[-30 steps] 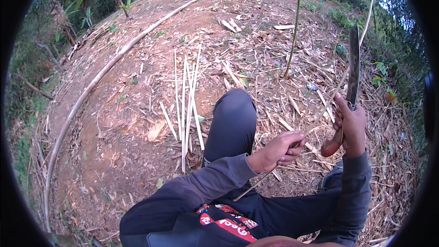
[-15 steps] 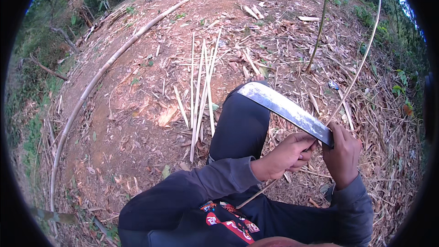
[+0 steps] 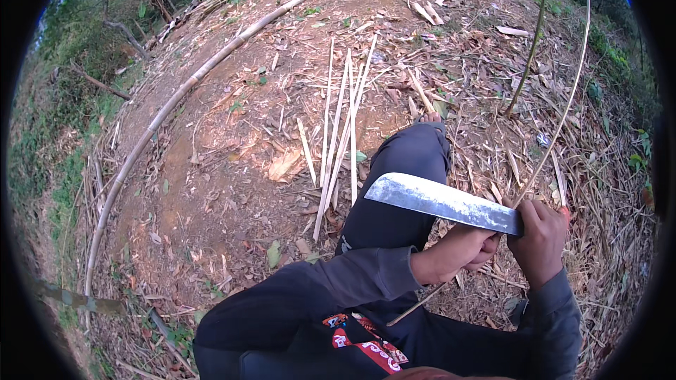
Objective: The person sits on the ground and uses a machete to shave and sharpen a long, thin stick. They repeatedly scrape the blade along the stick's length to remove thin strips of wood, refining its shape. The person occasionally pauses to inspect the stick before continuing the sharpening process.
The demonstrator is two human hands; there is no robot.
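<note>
Step in hand, by my read, was shaving the long thin pale bamboo strip (image 3: 563, 109). Right hand (image 3: 539, 239) had a closed grip on the handle of the broad grey steel machete (image 3: 443, 202), blade lying flat and pointing left over the dark-trousered knee (image 3: 405, 169). Left hand (image 3: 458, 253) was closed on the strip just under the blade (contact point hidden). Next move would call for a shallow, controlled cut angled away from the fingers.

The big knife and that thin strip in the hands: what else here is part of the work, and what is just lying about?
In the work:
- big knife, right hand on its handle
- thin bamboo strip, pinched in the left hand
- cut bamboo strips laid on the ground

Lying about:
- long bamboo pole
- dry leaves
- thin green stem
</note>
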